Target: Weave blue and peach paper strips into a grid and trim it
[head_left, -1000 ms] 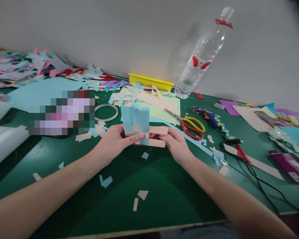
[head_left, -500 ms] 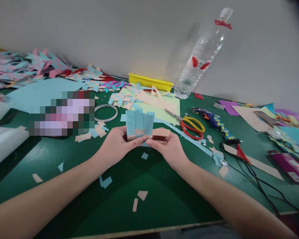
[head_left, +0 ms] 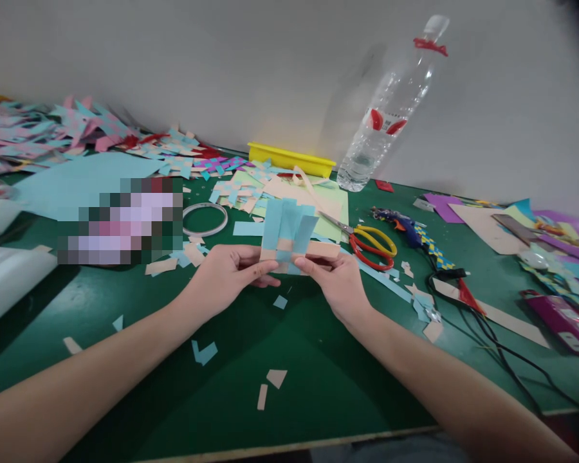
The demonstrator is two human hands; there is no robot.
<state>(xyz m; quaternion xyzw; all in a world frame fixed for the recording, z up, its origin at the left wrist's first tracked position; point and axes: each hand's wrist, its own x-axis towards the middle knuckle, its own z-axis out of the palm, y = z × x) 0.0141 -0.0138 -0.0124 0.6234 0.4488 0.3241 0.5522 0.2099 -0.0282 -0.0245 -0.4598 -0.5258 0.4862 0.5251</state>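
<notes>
- The left hand (head_left: 224, 276) pinches the lower left edge of the weave (head_left: 289, 238), thumb on its near face, fingers closed on it.
- The right hand (head_left: 340, 283) nips the lower right of the weave, fingertips narrow and closed on a peach strip.
- The weave, blue strips standing upright crossed by peach strips, is held above the green table (head_left: 309, 360), at the centre of the view, fanning a little toward 1 o'clock.
- Scissors (head_left: 369, 243) with yellow and red handles lie on the table at 3 o'clock of the weave, near the right hand.
- A tape ring (head_left: 205, 218) lies at 9 o'clock of the weave.
- A clear bottle (head_left: 393, 109) leans by the wall at 1 o'clock, with a yellow tray (head_left: 292, 158) at 12 o'clock.
- Paper scraps (head_left: 275, 378) dot the table at 6 o'clock; a black cable (head_left: 492, 334) runs at 4 o'clock.
</notes>
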